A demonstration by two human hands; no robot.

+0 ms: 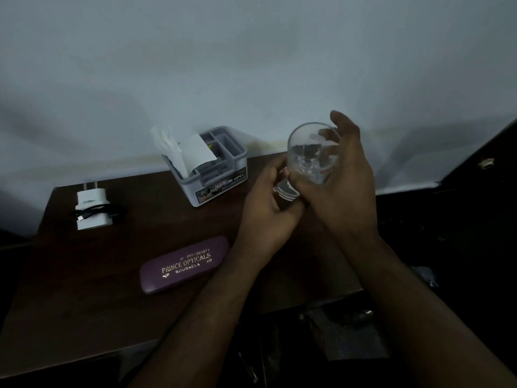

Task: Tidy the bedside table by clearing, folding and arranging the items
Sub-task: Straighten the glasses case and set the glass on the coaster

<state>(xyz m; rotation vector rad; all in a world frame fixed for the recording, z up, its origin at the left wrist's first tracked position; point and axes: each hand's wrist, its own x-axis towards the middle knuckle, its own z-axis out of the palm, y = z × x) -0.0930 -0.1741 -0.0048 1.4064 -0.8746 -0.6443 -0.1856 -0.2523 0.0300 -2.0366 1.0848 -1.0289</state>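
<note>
both hands round a tilted glass above the table

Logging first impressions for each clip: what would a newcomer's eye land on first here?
A clear drinking glass, tilted and held up over the table's right part by both hands: the left hand at its base, the right hand around its side. Next, the purple spectacle case lying front centre.

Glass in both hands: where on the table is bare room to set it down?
Bare wood lies between the white charger, the grey organizer box and the purple spectacle case, and along the table's near left edge. The right side is crowded by both hands holding the glass.
</note>
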